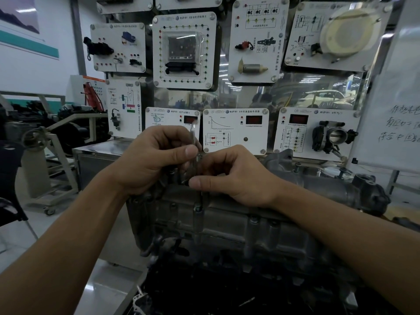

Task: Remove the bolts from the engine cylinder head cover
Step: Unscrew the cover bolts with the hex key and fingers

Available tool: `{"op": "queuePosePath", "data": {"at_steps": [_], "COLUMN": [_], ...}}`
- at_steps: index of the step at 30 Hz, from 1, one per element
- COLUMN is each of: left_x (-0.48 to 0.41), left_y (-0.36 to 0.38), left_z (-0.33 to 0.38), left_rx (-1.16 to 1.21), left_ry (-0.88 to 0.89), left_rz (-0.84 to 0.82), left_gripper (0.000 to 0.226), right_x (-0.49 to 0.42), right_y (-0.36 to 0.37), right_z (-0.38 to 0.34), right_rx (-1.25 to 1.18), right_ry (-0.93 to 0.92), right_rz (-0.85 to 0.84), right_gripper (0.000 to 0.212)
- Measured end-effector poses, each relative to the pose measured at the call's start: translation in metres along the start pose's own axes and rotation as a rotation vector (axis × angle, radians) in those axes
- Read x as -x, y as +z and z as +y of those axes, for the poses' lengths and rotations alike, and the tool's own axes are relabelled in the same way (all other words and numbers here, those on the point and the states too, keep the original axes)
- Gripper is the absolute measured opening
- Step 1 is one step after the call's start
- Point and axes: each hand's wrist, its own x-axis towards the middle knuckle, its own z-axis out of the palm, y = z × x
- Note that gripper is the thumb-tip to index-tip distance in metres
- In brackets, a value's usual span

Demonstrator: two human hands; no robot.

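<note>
Only bare arms and hands show of the person, with no clothing in view. The left forearm (68,235), left of the engine cylinder head cover (238,226), is uncovered from the wrist to the picture's edge. So is the right forearm (341,228), above the cover's right half. The left grip (156,155) and right grip (236,176) are bare, with creased knuckles. The left thumbnail (191,152) and right thumbnail (195,182) are cut short and nearly square.
</note>
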Motion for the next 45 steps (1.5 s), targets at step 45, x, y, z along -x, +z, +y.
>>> {"op": "queuePosePath", "data": {"at_steps": [45], "left_x": [0.0024], "left_y": [0.0035], "left_z": [-0.0007], "left_rx": [-0.049], "left_ry": [0.012], "left_rz": [0.002], "left_gripper": [0.035], "right_x": [0.0], "right_y": [-0.0026], "right_z": [-0.0015], "right_rx": [0.05], "right_ry": [-0.018], "right_rz": [-0.072], "right_gripper": [0.006]}}
